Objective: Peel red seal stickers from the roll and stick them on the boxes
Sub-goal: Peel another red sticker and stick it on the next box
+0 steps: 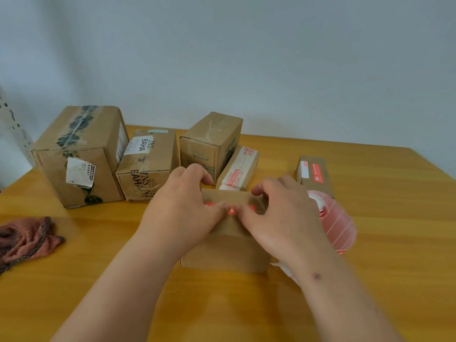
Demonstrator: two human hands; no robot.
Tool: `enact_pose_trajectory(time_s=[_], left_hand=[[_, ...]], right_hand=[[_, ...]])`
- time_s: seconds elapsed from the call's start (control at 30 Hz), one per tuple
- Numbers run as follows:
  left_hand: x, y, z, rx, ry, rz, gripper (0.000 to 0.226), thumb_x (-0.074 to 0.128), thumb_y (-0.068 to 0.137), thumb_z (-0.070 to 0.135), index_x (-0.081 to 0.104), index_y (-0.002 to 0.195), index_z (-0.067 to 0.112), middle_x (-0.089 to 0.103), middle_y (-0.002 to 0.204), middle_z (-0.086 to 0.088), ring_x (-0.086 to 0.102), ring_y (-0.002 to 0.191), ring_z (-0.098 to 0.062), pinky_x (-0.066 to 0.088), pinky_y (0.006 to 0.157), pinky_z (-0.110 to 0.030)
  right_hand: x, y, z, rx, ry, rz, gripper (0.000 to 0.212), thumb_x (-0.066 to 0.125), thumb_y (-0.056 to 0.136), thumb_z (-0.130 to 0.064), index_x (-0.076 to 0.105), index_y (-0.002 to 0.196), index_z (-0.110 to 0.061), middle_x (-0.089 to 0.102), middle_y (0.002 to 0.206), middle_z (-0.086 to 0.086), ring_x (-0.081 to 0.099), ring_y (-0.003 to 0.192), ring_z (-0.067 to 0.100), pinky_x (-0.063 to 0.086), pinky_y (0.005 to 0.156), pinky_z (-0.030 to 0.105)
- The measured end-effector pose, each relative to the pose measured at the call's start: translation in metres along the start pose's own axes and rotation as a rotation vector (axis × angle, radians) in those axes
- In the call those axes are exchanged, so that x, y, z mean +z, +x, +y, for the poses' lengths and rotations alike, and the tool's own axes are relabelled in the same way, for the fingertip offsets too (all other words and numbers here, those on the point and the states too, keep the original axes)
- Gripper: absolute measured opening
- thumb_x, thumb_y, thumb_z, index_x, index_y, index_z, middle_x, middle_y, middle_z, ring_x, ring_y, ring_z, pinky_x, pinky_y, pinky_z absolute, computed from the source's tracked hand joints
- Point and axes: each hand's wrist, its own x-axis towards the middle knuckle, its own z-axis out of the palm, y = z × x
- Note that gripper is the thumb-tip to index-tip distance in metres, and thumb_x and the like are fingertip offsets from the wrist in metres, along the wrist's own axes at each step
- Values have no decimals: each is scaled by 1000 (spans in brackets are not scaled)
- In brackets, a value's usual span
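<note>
A yellow wooden desk (370, 267) stands against a plain pale wall. Near the middle of the desk sits a small brown box (227, 250), with both hands on its top. The left hand (182, 208) lies on the left part of the top, fingers curled over the far edge and thumb pressing down on a red sticker (232, 210). The right hand (283, 213) mirrors it on the right part, thumb pressing the same sticker, fingers bent over the far edge. The sticker lies across the top of the box, directly under and between the two thumbs; only parts of it show. The sticker roll (338, 218) stands on edge just right of the box, behind the right hand, touching neither hand as far as can be seen. Five more boxes stand along the far edge. A reddish cloth (27, 238) lies at the left edge.
</note>
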Motion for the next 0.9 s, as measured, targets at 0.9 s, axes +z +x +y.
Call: enact_pose_trajectory(time_s=[0.9], left_hand=[[-2,-9,-22,-118,-264,120,36,63,87,9,55,115,29,49,116,6,48,77,-8,39,61,-16]], right_hand=[[-7,-4,11,55,150,-28,21,53,91,-40,52,111,-35,43,110,-14,53,98,8,53,78,28]])
